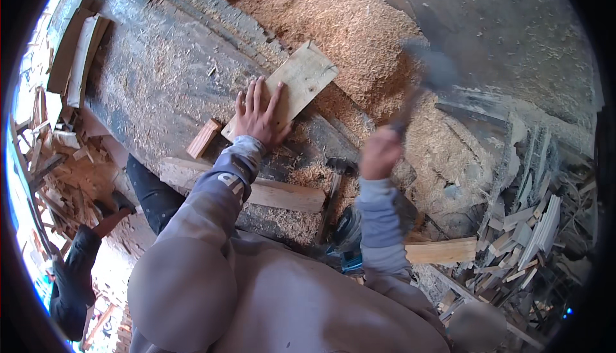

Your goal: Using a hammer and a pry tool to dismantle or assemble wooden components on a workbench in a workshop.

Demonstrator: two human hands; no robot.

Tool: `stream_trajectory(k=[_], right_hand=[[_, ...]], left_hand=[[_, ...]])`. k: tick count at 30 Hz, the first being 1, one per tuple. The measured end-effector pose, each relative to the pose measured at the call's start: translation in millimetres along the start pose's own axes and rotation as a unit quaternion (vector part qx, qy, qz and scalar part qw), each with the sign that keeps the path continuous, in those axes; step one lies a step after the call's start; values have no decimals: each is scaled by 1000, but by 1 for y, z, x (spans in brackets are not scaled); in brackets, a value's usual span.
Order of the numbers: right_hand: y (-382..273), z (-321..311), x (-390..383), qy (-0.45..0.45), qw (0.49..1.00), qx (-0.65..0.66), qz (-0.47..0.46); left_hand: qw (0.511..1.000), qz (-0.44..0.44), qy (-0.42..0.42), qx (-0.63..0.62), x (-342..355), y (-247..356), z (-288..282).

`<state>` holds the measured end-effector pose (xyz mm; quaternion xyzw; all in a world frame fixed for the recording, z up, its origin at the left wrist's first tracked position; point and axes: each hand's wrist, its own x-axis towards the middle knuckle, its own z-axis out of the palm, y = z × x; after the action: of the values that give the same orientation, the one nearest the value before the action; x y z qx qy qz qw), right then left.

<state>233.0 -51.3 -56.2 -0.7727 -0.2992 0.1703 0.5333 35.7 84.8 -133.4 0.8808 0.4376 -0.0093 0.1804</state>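
A pale flat wooden board [303, 78] lies slantwise on the dusty workbench [173, 64]. My left hand [258, 115] rests flat on the board's near end, fingers spread. My right hand [380, 153] is closed round the handle of a hatchet-like tool [433, 65]. Its broad grey head is smeared by motion and raised to the right of the board. A small reddish wood block [204, 138] sits left of my left wrist. Between my arms lies a hammer [341, 167], its dark head toward the board.
Wood shavings [346, 19] are heaped beyond the board. A longer wood piece [285, 196] lies along the bench's near side, close to a blue-and-black power tool [350, 241]. Offcuts [520, 237] pile up at right. Curved planks [80, 58] stand at far left; another person's leg [74, 276] shows lower left.
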Motion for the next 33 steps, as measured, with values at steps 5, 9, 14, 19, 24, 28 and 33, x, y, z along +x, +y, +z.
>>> stream_trajectory(k=[5, 9, 14, 19, 24, 28, 33], right_hand=[[-13, -13, 1, -96, 971, -122, 181], [-50, -46, 25, 25, 990, 139, 6], [-9, 1, 2, -78, 972, -213, 52], [-5, -23, 7, -73, 980, -159, 91], [-26, -35, 20, 94, 983, 156, -30], [10, 13, 6, -138, 932, -329, 61], [27, -9, 23, -47, 987, -151, 0]], left_hand=[[997, 11, 62, -33, 3, 2, 3], [999, 11, 43, -14, -2, 2, 4], [999, 3, 40, -6, -1, 2, 3], [999, 8, 45, -15, 0, 6, 0], [1000, 6, 21, -4, -2, 5, 0], [999, 13, 45, -9, 0, 5, -1], [999, 19, 31, -16, 1, 7, -2]])
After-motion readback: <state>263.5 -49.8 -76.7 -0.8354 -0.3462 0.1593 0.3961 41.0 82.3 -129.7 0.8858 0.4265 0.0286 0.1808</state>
